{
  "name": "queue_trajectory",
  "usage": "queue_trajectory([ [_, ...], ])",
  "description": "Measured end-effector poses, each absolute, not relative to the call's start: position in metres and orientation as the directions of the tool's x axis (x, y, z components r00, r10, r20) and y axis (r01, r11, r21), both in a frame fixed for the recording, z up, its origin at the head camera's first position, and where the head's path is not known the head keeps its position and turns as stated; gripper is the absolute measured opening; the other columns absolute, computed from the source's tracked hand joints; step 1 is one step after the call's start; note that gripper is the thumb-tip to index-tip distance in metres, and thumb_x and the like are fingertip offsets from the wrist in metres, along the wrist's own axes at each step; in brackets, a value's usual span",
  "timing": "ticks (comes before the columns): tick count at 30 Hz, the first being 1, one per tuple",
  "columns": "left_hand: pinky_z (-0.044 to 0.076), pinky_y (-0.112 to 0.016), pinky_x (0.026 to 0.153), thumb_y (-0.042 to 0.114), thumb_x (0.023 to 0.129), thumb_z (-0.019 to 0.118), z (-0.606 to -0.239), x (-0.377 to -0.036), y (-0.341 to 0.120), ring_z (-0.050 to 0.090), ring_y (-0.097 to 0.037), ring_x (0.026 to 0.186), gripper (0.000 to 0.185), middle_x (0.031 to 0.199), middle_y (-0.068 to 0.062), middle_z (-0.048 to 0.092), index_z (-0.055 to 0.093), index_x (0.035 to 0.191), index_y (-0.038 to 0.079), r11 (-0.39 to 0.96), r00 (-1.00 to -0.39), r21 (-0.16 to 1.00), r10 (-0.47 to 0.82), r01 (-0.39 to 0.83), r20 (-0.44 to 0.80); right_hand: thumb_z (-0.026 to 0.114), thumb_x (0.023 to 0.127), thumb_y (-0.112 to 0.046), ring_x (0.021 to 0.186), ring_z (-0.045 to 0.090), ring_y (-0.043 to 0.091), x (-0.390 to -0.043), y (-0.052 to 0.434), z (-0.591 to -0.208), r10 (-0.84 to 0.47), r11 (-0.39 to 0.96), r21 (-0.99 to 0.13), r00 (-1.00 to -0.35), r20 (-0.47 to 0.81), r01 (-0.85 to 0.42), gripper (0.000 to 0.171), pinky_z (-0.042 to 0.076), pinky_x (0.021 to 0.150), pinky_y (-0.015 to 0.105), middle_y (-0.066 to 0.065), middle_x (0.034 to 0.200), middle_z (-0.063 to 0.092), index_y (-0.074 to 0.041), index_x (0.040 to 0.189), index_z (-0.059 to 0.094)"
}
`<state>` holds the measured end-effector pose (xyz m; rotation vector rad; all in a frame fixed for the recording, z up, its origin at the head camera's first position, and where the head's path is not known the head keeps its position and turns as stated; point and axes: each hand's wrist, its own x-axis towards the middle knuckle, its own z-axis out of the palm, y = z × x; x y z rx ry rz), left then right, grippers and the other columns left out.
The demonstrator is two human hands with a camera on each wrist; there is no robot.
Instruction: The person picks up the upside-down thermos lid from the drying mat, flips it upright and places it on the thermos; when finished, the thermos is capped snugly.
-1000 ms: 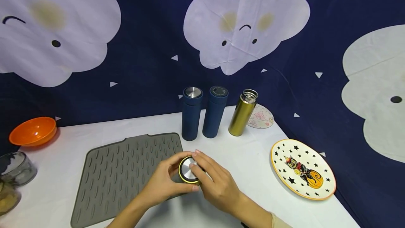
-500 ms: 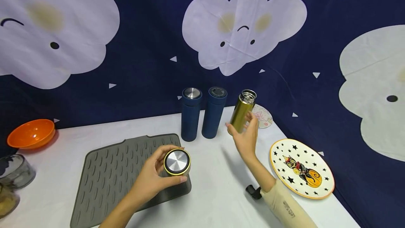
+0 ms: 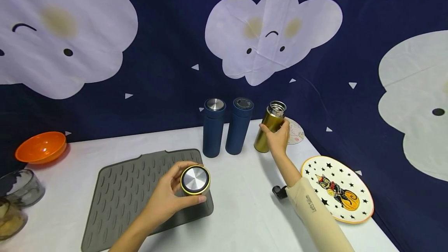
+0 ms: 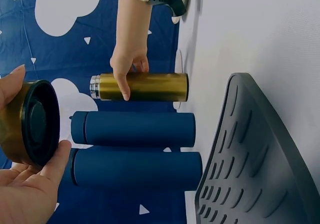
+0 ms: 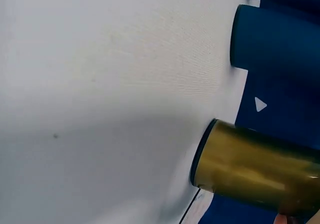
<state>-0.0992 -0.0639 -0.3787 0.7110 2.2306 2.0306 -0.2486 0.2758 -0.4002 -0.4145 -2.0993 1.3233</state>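
My left hand (image 3: 175, 194) grips a gold-rimmed lid (image 3: 195, 180) with a steel top, held just above the near right corner of a grey ribbed mat (image 3: 133, 193). In the left wrist view the lid's (image 4: 31, 124) dark inner side shows between my fingers (image 4: 12, 81) and thumb. My right hand (image 3: 275, 137) is wrapped round the upper half of a lidless gold flask (image 3: 266, 137) standing at the back of the white table (image 3: 245, 213). The right wrist view shows the gold flask's (image 5: 255, 168) base on the table.
Two dark blue flasks (image 3: 213, 127) (image 3: 239, 125) stand left of the gold one. A star-and-cat plate (image 3: 337, 189) lies at the right edge, a small floral coaster (image 3: 296, 132) behind the gold flask. An orange bowl (image 3: 41, 147) and a glass bowl (image 3: 21, 188) sit far left.
My right hand has left the lid, reached back across the table and closed round the gold flask. My left hand keeps the lid, shifted slightly left.
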Motion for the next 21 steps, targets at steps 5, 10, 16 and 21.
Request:
queue_trajectory([
  [5, 0.044, -0.019, 0.103, 0.01, 0.07, 0.09, -0.377, -0.1, -0.064, 0.061, -0.015, 0.115, 0.072, 0.127, -0.004, 0.062, 0.053, 0.132, 0.014, 0.04, -0.898, 0.955, 0.355, 0.294, 0.262, 0.084, 0.077, -0.02, 0.123, 0.054, 0.038, -0.243, 0.273, -0.399, 0.562, 0.431, -0.9, -0.762, 0.321, -0.061, 0.072, 0.043, 0.106, 0.049, 0.021, 0.132, 0.055, -0.001, 0.132, 0.042],
  [10, 0.043, -0.021, 0.106, 0.008, 0.069, 0.09, -0.37, -0.107, -0.061, 0.06, -0.014, 0.118, 0.073, 0.129, -0.003, 0.061, 0.053, 0.132, 0.014, 0.031, -0.889, 0.951, 0.366, 0.308, 0.276, 0.086, 0.075, -0.02, 0.12, 0.056, 0.039, -0.213, 0.254, -0.396, 0.484, 0.452, -0.886, -0.805, 0.342, -0.104, 0.071, 0.044, 0.103, 0.051, 0.02, 0.129, 0.057, -0.001, 0.129, 0.045],
  [16, 0.04, -0.026, 0.111, 0.005, 0.069, 0.089, -0.354, -0.117, -0.052, 0.057, -0.019, 0.124, 0.076, 0.132, -0.003, 0.06, 0.051, 0.135, 0.01, 0.006, -0.88, 0.95, 0.379, 0.312, 0.287, 0.088, 0.072, -0.021, 0.112, 0.06, 0.035, -0.164, 0.221, -0.386, 0.344, 0.462, -0.872, -0.873, 0.345, -0.162, 0.073, 0.047, 0.095, 0.048, 0.016, 0.125, 0.062, -0.003, 0.131, 0.048],
  [21, 0.035, -0.043, 0.116, 0.008, 0.07, 0.089, -0.338, -0.127, -0.038, 0.056, -0.022, 0.126, 0.074, 0.131, -0.001, 0.06, 0.053, 0.135, 0.013, 0.003, -0.882, 0.948, 0.368, 0.319, 0.295, 0.089, 0.071, -0.023, 0.107, 0.063, 0.03, -0.132, 0.199, -0.389, 0.234, 0.469, -0.86, -0.91, 0.342, -0.203, 0.069, 0.05, 0.092, 0.046, 0.01, 0.12, 0.066, -0.008, 0.127, 0.053],
])
